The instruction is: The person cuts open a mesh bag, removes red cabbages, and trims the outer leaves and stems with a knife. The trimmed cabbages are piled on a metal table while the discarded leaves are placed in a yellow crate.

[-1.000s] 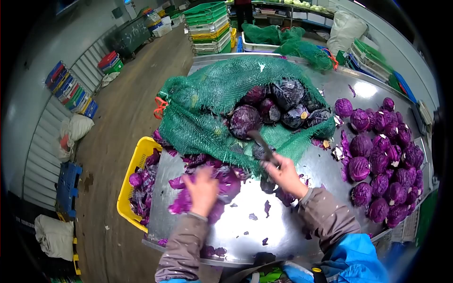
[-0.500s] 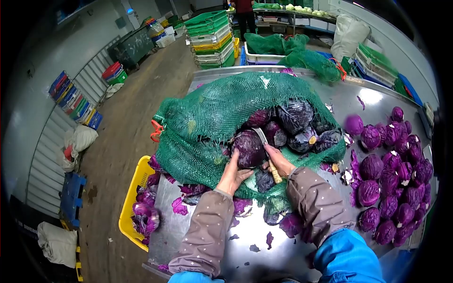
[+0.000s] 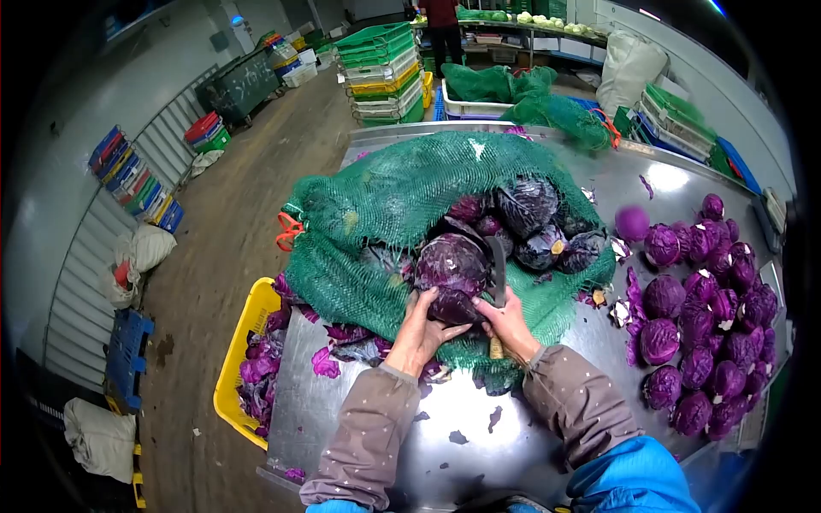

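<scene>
A red cabbage (image 3: 451, 261) lies at the mouth of the green mesh sack (image 3: 410, 175). My left hand (image 3: 417, 332) grips its near left side, thumb on top. My right hand (image 3: 510, 325) is closed round a knife (image 3: 499, 274); the curved blade points away along the cabbage's right side and the wooden handle shows below the palm. A dark outer leaf (image 3: 453, 306) sits between my two hands, with my right thumb against it. Behind, several dark unpeeled cabbages (image 3: 528, 205) show in the sack's opening.
Several purple cabbages (image 3: 663, 297) cover the right side of the metal table (image 3: 342, 427). A yellow crate (image 3: 229, 376) with leaves stands at the left edge. Stacked crates (image 3: 376, 73), another person (image 3: 443, 34) and a white sack (image 3: 631, 70) are farther back. Leaf scraps lie about the table.
The knife blade has moved from the cabbage's top to its right side and turned more upright. Both hands have moved slightly nearer me, and an outer leaf now shows between them.
</scene>
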The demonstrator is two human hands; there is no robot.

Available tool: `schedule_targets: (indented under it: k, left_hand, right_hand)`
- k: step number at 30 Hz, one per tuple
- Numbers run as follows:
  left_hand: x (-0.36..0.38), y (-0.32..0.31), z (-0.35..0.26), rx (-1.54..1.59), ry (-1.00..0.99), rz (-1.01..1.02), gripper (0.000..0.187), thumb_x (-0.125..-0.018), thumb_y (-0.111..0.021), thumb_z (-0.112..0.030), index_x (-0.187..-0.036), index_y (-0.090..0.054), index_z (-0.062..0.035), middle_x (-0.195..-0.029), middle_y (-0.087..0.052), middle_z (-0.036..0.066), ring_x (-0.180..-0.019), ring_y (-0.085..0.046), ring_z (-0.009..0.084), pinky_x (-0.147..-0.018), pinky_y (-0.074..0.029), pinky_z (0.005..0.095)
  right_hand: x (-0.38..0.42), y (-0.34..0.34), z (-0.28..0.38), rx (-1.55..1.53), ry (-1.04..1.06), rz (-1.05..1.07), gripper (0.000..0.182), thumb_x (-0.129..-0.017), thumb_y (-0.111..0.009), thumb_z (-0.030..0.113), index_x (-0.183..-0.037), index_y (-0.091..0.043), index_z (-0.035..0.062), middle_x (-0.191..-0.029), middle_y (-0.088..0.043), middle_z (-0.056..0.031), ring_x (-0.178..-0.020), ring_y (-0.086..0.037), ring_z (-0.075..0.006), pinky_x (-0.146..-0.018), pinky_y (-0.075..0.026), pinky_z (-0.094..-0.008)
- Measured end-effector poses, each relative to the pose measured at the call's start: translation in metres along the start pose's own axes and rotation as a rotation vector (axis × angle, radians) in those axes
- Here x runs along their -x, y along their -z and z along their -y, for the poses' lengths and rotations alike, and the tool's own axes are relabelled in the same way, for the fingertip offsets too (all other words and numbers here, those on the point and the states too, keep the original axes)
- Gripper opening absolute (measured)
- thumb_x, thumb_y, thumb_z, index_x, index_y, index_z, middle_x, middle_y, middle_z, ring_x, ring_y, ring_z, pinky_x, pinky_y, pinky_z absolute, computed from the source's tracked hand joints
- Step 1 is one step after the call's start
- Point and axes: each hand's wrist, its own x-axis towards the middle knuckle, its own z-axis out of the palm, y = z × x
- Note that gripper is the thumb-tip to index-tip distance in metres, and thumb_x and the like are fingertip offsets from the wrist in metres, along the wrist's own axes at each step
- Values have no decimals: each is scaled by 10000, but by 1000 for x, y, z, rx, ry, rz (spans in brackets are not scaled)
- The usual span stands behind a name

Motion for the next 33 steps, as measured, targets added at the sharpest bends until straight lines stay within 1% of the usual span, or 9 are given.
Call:
schedule_targets:
  k: [3,6,7,9,11,13,19,26,33]
  left_hand:
    - [50,-18,-2,2,-56,284,653,-881,-561,-334,-1394,-176,-213,-1408,-277,177,-1257,-370,408,-915,-379,684]
    - [93,-5,-2,360,92,506,968,-761,-601,-616,-1458,-53,-228,-1508,-84,136,-1346,-203,420,-993,-165,740]
    - [112,-8,-3,306,32,390,945,-752,-594,-636,-1450,-160,-171,-1495,-160,139,-1340,-233,396,-1038,-173,685]
    - [126,15,10,925,97,376,858,-765,-606,-603,-1412,-294,-133,-1436,-317,145,-1309,-314,362,-1057,-250,608]
    - [151,31,13,240,-155,2,754,-779,-621,-560,-1364,-393,-141,-1355,-442,130,-1254,-402,332,-1053,-322,529]
    - [178,62,20,89,-212,-75,763,-763,-686,-448,-1369,-357,-122,-1305,-463,140,-1210,-452,297,-1039,-369,460]
    - [217,67,36,-1514,-525,-312,962,-547,-822,-246,-1319,-294,-24,-1225,-405,174,-1186,-404,315,-1016,-344,408]
    - [228,64,51,-1547,-553,-395,999,-511,-846,-284,-1298,-309,14,-1259,-347,201,-1184,-388,361,-994,-353,421]
    - [214,48,62,-1605,-626,-483,930,-525,-832,-276,-1251,-343,37,-1165,-394,206,-1122,-400,367,-966,-353,436]
  right_hand:
    - [21,4,-4,188,533,-15,683,-762,-717,91,-1348,-376,17,-1076,-598,-76,-512,-444,-49,-533,-414,-194]
    - [65,13,15,415,614,138,620,-683,-755,48,-1257,-524,41,-1242,-556,-109,-571,-475,-56,-622,-464,-211]
    - [77,17,26,504,618,254,501,-678,-761,58,-1157,-614,53,-1179,-602,-120,-616,-547,-84,-651,-492,-240]
    - [78,23,22,595,984,436,404,-685,-758,62,-1076,-658,48,-1027,-665,-103,-667,-605,-112,-641,-506,-259]
    - [107,14,42,549,431,402,305,-741,-730,104,-1027,-657,29,-864,-677,-92,-726,-637,-149,-652,-502,-274]
    - [111,14,33,612,289,281,339,-770,-712,132,-1070,-615,9,-818,-663,-100,-715,-638,-180,-665,-499,-289]
    - [148,6,-33,919,432,512,411,-700,-619,31,-1085,-486,-27,-1015,-512,-206,-893,-554,-387,-775,-457,-423]
    - [181,-11,-39,1243,621,560,294,-846,-566,168,-1127,-484,148,-857,-528,-113,-557,-585,-291,-450,-455,-405]
    - [170,-17,-62,1528,675,471,214,-810,-508,91,-1020,-465,98,-671,-538,-128,-523,-609,-289,-413,-447,-408]
